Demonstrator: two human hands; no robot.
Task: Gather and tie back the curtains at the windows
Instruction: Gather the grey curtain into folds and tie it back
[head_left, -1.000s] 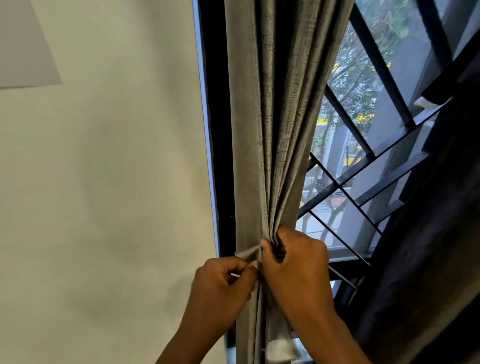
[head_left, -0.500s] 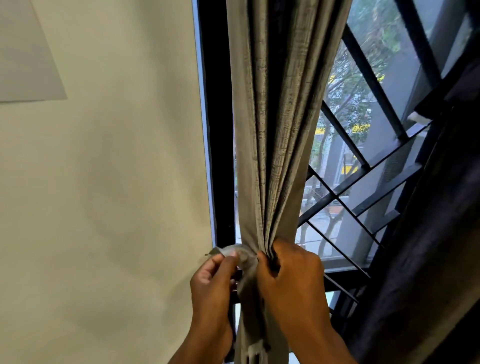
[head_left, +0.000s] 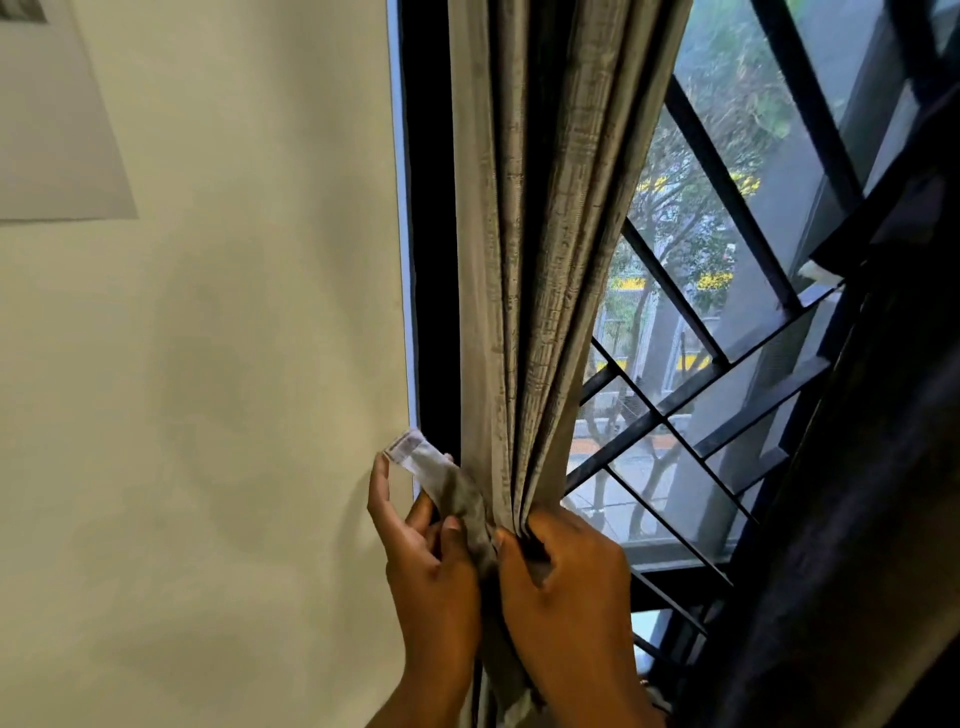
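Two hands work the gathered grey textured curtain beside a cream wall: right hand grips the bunched folds, left hand pinches a grey fabric tie-back strap; its white label is unreadable. Black window grille behind.

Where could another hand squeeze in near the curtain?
Free: the bare wall left of the left hand. Crowded: both hands meet at the gathered grey curtain, the right hand gripping it; window bars close the right side.

Grey woven cloth curtain with slight sheen, matching cloth tie-back, matt painted wall, dark metal grille
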